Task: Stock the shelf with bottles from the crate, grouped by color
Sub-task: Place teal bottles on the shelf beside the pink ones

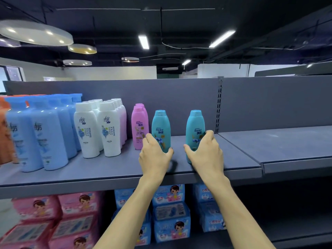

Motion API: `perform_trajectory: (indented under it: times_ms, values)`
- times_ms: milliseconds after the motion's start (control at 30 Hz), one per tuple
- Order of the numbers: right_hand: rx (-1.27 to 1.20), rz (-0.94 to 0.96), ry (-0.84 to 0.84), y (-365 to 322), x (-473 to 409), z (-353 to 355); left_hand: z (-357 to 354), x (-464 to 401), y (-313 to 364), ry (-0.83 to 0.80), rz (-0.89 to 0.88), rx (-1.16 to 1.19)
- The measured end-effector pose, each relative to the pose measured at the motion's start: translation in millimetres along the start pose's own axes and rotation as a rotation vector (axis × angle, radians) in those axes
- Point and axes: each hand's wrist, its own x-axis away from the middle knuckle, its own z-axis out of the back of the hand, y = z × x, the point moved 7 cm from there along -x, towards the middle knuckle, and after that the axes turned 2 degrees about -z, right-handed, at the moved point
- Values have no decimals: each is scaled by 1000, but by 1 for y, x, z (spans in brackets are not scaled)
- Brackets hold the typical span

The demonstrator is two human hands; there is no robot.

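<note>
Mid-frame: left hand (154, 155) & right hand (206, 151) each grip a smooth rigid teal plastic shampoo bottle (161, 129) low; prob. slippery, so hold at waist.

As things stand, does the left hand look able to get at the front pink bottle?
Probably yes: the left hand grips a teal bottle right beside the pink bottle, nothing between them, but must let go first.

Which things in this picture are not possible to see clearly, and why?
Head view only:
- Crate: out of frame.
- Lower parts of both teal bottles: covered by the left hand and right hand.
- Orange bottles: blurred, cut by the left edge.
- Rear pink bottles: hidden behind the front one.
</note>
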Motion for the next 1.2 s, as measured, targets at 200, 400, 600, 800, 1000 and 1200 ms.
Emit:
perform_trajectory:
  times_ms: [200, 400, 600, 800, 1000, 1200]
  values:
    - [-38, 22, -78, -4, -17, -21, -24, -20, 2, -80, 13, 30]
    - [-20, 31, -131, -3, -50, -50, -58, -50, 1, -102, 93, 61]
    - [-17, 3, -178, 0, -84, -80, -95, -81, -5, -62, 140, -31]
    - [-26, -1, -219, -10, -110, -106, -119, -113, -17, -27, 214, -99]
    - [-72, 3, -196, -10, -119, -124, -138, -133, -26, 22, 256, -153]
    - [-80, 3, -166, -3, -119, -129, -150, -142, -32, 15, 287, -146]
